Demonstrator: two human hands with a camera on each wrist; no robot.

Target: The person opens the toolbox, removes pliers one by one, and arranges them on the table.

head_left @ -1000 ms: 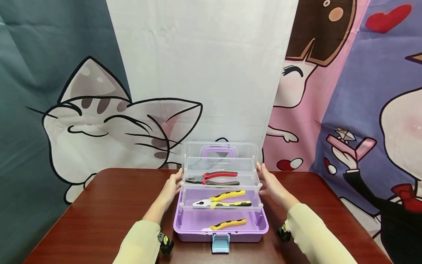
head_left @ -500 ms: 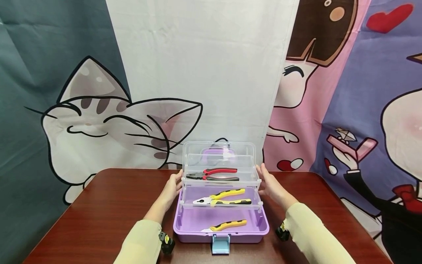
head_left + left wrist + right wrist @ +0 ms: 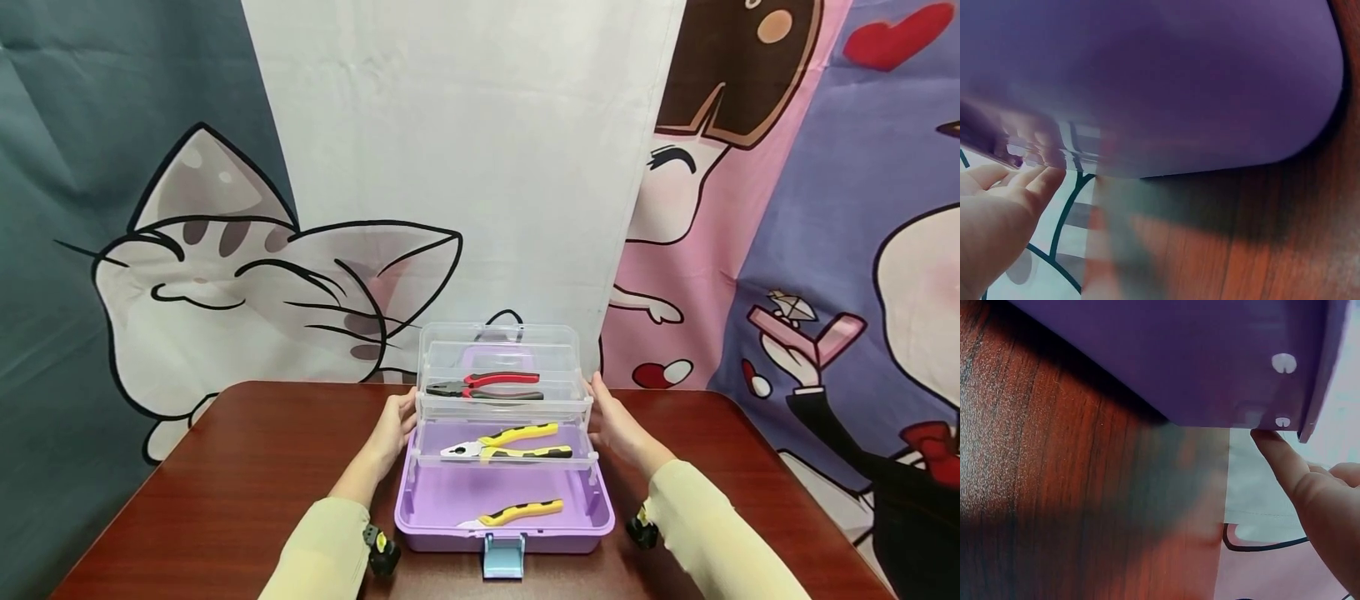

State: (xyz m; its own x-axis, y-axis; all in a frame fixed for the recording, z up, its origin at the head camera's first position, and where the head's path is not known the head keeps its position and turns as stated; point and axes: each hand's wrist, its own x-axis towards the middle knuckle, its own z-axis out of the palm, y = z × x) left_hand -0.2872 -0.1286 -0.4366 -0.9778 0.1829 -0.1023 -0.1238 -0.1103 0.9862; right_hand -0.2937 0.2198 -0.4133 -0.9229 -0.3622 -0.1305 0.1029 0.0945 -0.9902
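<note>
A purple toolbox [image 3: 431,540] stands with its clear lid [image 3: 551,335] raised. My left hand [image 3: 390,429] touches its left side near the tray hinges, fingers pointing to the back. My right hand [image 3: 617,423] rests against the right side; in the right wrist view its straight index finger [image 3: 1279,456] touches the rear edge. Red-and-black pliers [image 3: 502,379] lie in the upper clear tray. Yellow-and-black pliers [image 3: 525,433] lie in the lower tray. Another yellow-handled tool [image 3: 523,512] sits in the base, its head partly hidden by the front wall.
A light blue latch [image 3: 503,557] hangs down at the box front. The box stands on a reddish-brown wooden table [image 3: 285,492]. Close behind the table hangs a printed cloth [image 3: 480,167] with cartoon figures.
Both clear trays have shifted up and back in the head view, carrying the pliers with them. The lid's tilt has changed and its handle appears lower. Both hands stay nearly in place.
</note>
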